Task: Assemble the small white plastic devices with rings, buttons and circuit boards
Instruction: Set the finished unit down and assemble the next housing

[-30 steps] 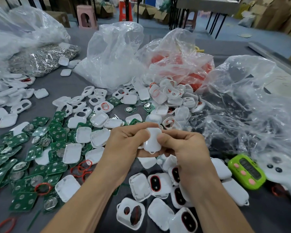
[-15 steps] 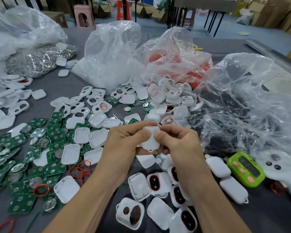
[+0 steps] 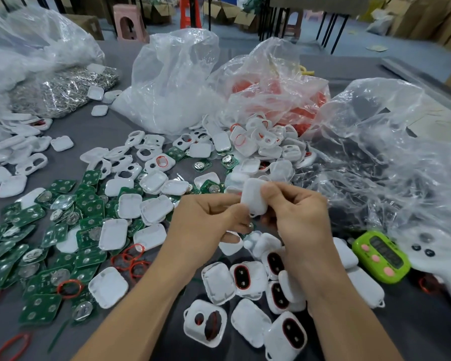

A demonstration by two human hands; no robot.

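Above the middle of the table I hold a small white plastic device. My right hand pinches it from the right, thumb on its face. My left hand pinches its lower left edge. Green circuit boards lie spread at the left, with red rings and white back covers among them. Assembled white devices with dark red-ringed buttons lie below my hands. White front shells with holes are heaped further back.
Clear plastic bags stand at the back: one with white parts, one with red rings, one crumpled at the right. A green timer and a white controller lie at the right. A bag of metal pieces sits at the back left.
The device has tilted and shifted a little to the right in my hands. My right thumb now lies on its face, and my left thumb has slid to its lower edge.
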